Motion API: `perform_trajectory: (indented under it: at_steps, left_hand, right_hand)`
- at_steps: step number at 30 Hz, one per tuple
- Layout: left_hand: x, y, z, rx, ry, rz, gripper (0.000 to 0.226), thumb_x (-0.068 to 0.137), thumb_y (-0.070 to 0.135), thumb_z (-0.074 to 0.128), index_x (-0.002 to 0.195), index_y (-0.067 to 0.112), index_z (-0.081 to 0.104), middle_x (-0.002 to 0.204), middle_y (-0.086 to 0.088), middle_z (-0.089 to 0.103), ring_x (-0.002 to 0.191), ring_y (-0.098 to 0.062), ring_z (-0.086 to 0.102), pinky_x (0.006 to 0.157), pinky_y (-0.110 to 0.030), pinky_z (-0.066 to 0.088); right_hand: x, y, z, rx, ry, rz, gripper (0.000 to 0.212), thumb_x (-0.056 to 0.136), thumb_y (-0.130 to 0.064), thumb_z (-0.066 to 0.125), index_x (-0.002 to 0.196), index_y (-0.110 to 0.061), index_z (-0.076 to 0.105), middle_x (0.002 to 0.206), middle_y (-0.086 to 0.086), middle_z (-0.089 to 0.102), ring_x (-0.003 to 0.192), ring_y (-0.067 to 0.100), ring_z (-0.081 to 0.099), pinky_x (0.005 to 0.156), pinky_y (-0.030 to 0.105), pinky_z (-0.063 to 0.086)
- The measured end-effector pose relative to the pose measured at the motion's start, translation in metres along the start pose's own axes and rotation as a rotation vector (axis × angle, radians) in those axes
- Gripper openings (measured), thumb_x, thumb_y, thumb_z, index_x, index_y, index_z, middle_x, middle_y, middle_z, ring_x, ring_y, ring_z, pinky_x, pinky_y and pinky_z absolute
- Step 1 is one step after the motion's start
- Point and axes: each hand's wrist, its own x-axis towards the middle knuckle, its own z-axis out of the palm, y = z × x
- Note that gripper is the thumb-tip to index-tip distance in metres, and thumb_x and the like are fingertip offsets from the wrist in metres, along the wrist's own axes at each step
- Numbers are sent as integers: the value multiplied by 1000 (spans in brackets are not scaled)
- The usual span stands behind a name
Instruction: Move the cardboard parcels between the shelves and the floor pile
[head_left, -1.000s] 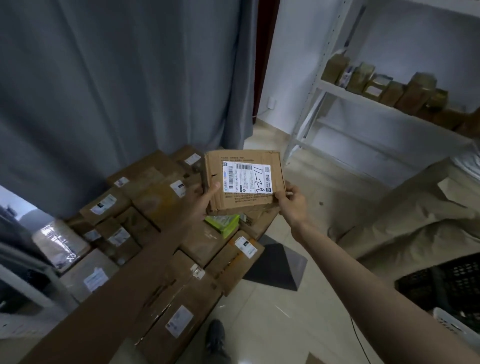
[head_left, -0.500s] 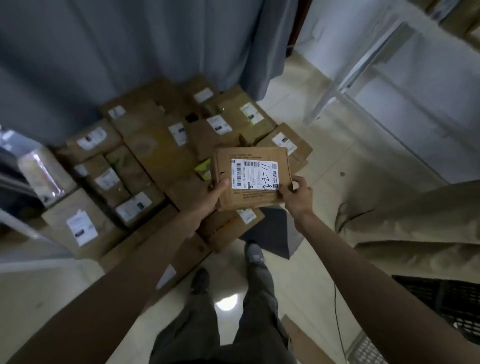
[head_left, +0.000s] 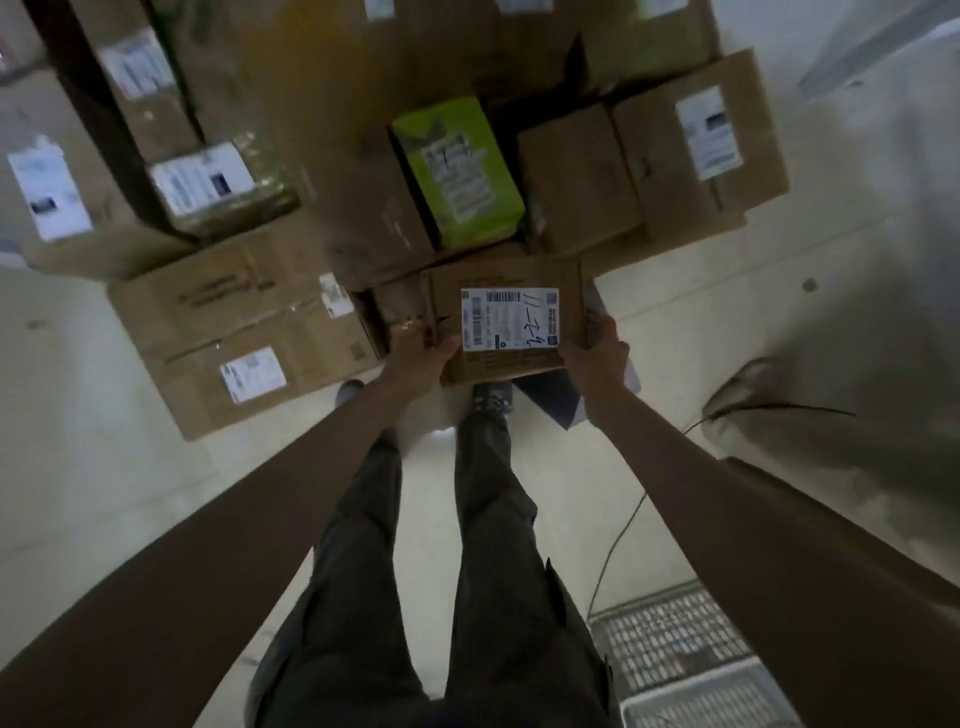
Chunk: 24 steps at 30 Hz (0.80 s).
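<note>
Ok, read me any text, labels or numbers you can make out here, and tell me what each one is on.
"11-24", handwritten, apparently, seen upside down: white shipping label on the held parcel.
Barcode and small print on that label: too small to read.
Green package: print blurred, unreadable.
Labels on the floor-pile parcels: all blurred, unreadable.

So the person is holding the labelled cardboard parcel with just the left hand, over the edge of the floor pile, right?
Not quite: both hands hold it. In the head view the left hand grips the left edge of the labelled cardboard parcel and the right hand grips its right edge, over the edge of the floor pile.
</note>
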Motion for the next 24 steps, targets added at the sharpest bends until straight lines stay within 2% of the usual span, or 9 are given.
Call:
perform_trajectory:
  at_steps: [2,4,6,9,13,16,19,22,24]
  left_hand:
    - [24,-16,11,-10,19,-61,33,102,34,55,131,18,57,120,4,62,88,-5,60,62,-12,53]
    - [45,-29,20,-24,26,-137,38,101,36,55,133,15,57,127,-4,64,102,-21,66,78,-33,60]
    - [67,-40,27,-44,38,-184,39,102,35,55,134,14,55,130,-9,63,111,-28,65,87,-42,58]
    - [101,-52,31,-86,47,-222,42,102,34,54,139,14,50,135,-10,60,114,-30,64,86,-41,58]
    - [143,-62,30,-141,63,-221,42,101,37,54,139,19,49,130,-9,61,107,-28,64,69,-33,58]
    - [169,-62,31,-114,56,-195,44,101,42,53,139,19,49,121,-11,65,99,-31,69,81,-40,61]
    - [190,-60,35,-125,50,-188,49,102,42,52,146,22,42,114,-13,66,97,-33,70,85,-43,60]
    - [202,-63,40,-132,33,-174,49,102,37,54,148,26,38,118,-11,65,101,-32,70,87,-44,60]
    - [205,-66,41,-196,24,-156,51,101,29,57,149,28,38,128,-7,60,102,-25,67,82,-33,60]
  right_hand:
    - [27,12,15,-28,-39,3,44,105,-40,44,141,-16,46,140,10,53,125,33,54,109,46,45]
    - [52,23,32,-36,-69,14,44,104,-39,46,141,-15,46,142,10,51,124,33,53,109,45,45]
    - [77,33,49,-67,-105,13,43,103,-35,51,140,-14,47,142,10,49,125,33,51,110,42,43]
    - [111,40,75,-126,-138,0,45,103,-41,50,141,-17,47,141,13,46,124,33,50,113,45,40]
    - [155,41,103,-160,-161,-5,47,101,-36,51,144,-20,43,141,16,41,119,35,50,110,49,39]
    - [185,40,117,-106,-136,5,46,102,-32,51,146,-22,43,140,12,39,98,23,50,94,36,46]
    - [206,40,126,-103,-126,-4,50,101,-27,55,149,-24,41,142,11,34,84,16,44,89,31,44]
    - [214,40,132,-90,-127,-9,54,99,-20,58,149,-23,40,145,13,33,99,23,46,91,28,37]
    - [213,42,133,-38,-134,-15,55,98,-15,58,150,-19,40,145,11,39,116,28,51,104,30,40]
